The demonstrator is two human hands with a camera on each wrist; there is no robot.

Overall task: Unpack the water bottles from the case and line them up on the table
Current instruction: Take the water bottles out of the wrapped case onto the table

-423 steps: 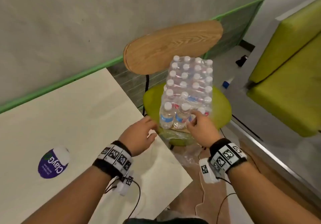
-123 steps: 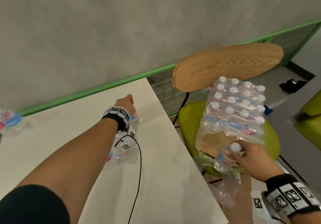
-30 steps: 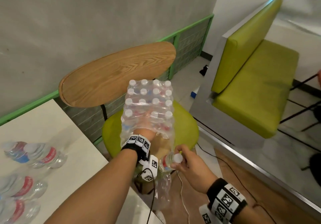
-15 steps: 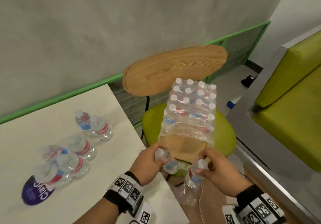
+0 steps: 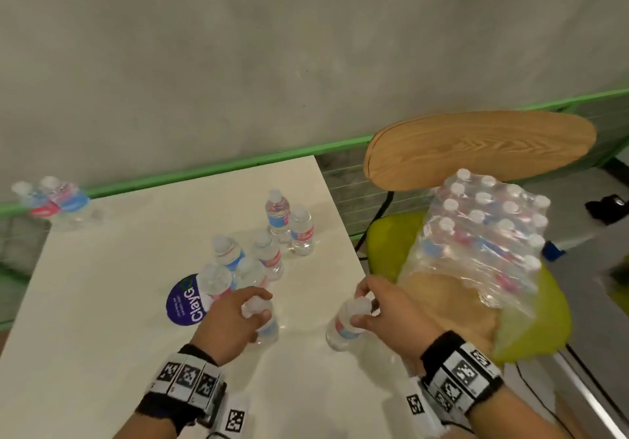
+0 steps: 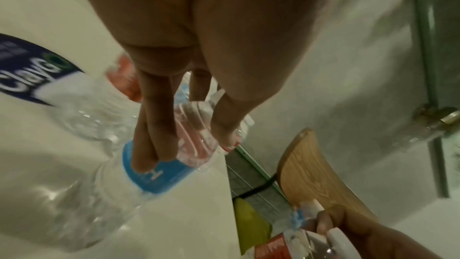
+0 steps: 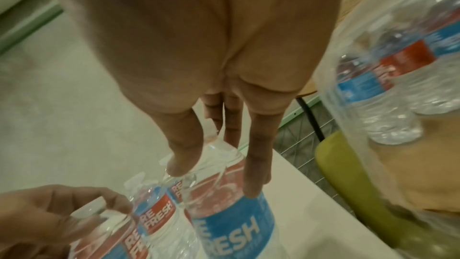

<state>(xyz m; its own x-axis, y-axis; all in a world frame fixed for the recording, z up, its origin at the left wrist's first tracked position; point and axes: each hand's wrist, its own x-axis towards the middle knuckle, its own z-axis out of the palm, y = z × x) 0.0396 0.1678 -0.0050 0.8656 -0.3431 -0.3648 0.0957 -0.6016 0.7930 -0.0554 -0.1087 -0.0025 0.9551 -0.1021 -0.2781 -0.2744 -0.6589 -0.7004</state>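
Observation:
My left hand (image 5: 238, 316) grips a small clear water bottle (image 5: 263, 319) by its top, over the white table (image 5: 102, 302) near the purple sticker (image 5: 185, 299). My right hand (image 5: 377, 312) holds a second bottle (image 5: 343, 326) by its white cap near the table's right edge. The left wrist view has my fingers (image 6: 151, 129) wrapped round the blue-labelled bottle (image 6: 154, 174). In the right wrist view my fingertips (image 7: 254, 174) clasp the red-and-blue bottle (image 7: 231, 214). Several bottles (image 5: 269, 237) stand grouped behind my left hand. The torn plastic case (image 5: 483, 234) sits on the green chair seat (image 5: 388, 237).
Two more bottles (image 5: 51, 200) stand at the table's far left corner by the green rail. The chair's wooden backrest (image 5: 476, 145) rises behind the case. A grey wall runs along the table's far side. Loose wrap (image 5: 503, 295) hangs off the case.
Both hands have carried their bottles from in front of the case leftward over the table. My view has swung left toward the table.

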